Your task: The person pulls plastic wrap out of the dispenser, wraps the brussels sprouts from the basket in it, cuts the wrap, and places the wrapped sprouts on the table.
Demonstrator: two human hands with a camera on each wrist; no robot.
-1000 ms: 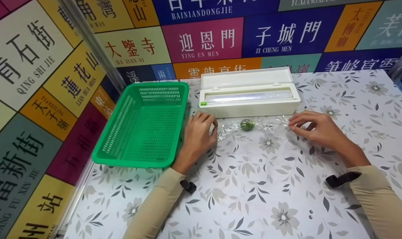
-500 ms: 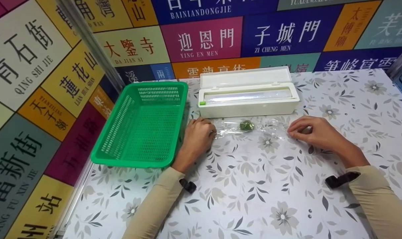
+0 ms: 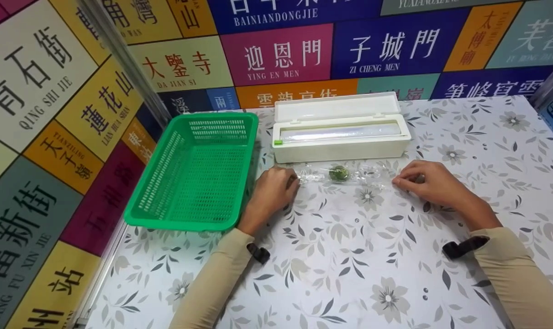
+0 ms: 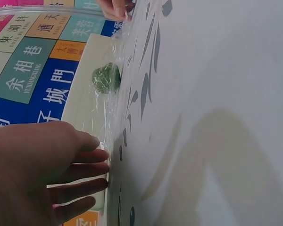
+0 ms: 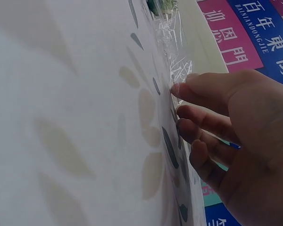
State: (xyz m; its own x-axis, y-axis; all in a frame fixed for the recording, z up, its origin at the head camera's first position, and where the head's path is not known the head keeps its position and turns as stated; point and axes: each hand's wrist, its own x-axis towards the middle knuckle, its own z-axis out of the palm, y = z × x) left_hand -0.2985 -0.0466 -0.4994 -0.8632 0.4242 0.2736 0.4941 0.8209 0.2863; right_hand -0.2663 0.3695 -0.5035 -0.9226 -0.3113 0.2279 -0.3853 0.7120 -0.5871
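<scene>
A small round green piece of produce (image 3: pixel 339 173), its exact kind unclear, lies on the table inside clear cling film (image 3: pixel 370 174). The film stretches out to both sides of it, gathered into loose twists. At the left end, my left hand (image 3: pixel 272 192) pinches the film between thumb and fingers; the left wrist view shows the green piece (image 4: pixel 106 78) beyond that hand (image 4: pixel 52 169). My right hand (image 3: pixel 434 183) holds the opposite end with thumb and forefinger. In the right wrist view, crinkled film (image 5: pixel 177 56) runs up to the thumb of this hand (image 5: pixel 236 127).
A white cling film dispenser box (image 3: pixel 342 151) with its lid raised stands just behind the wrapped piece, a roll (image 3: pixel 340 132) inside. To the left is a green plastic basket (image 3: pixel 192 224), close beside my left forearm. A printed wall borders the flowered table (image 3: pixel 331 283).
Both hands have come slightly nearer to me. The film beside the green piece looks narrower and more gathered, and the piece appears turned, showing a paler side.
</scene>
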